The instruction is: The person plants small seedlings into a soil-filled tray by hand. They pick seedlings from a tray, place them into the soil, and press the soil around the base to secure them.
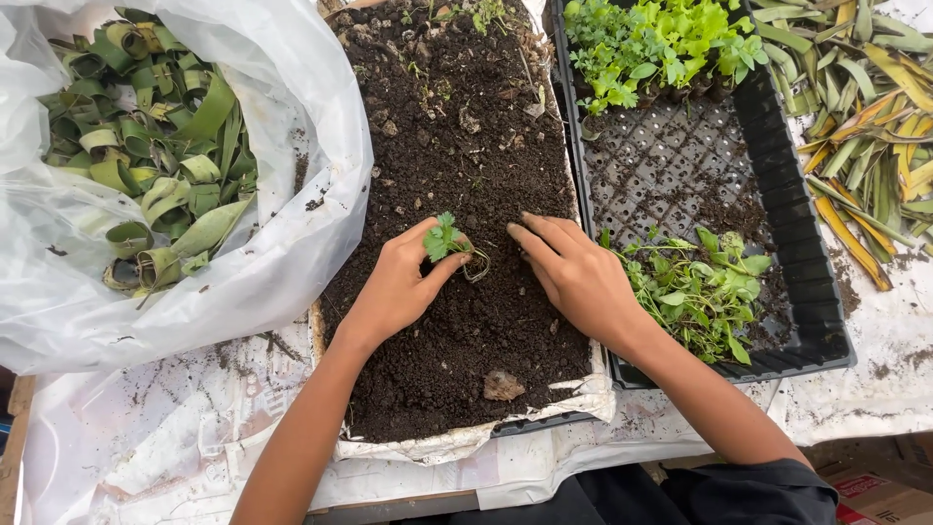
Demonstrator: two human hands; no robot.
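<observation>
Your left hand (397, 287) has a small green seedling (445, 236) pinched between thumb and fingers, holding it upright in the dark soil (457, 146) of the long tray. At its base sits a little ring of rolled leaf (476, 266), half sunk in the soil. Your right hand (575, 275) lies just beside it, fingers together and flat, the tips pressing the soil next to the seedling; it grips nothing.

By the look of it, you are at the setting-in step: the seedling is placed, and the soil around it is being firmed. The next move would call for a gentle press all round the stem, without bending it, and an easy release with the left hand so the plant stays standing.

More seedlings (700, 292) lie loose in the black mesh tray (777, 185) at your right wrist. A white plastic bag (292, 194) of rolled leaf strips (155, 165) sits to the left on the table (175, 437), and a small stone (503, 386) lies in the soil near you.
</observation>
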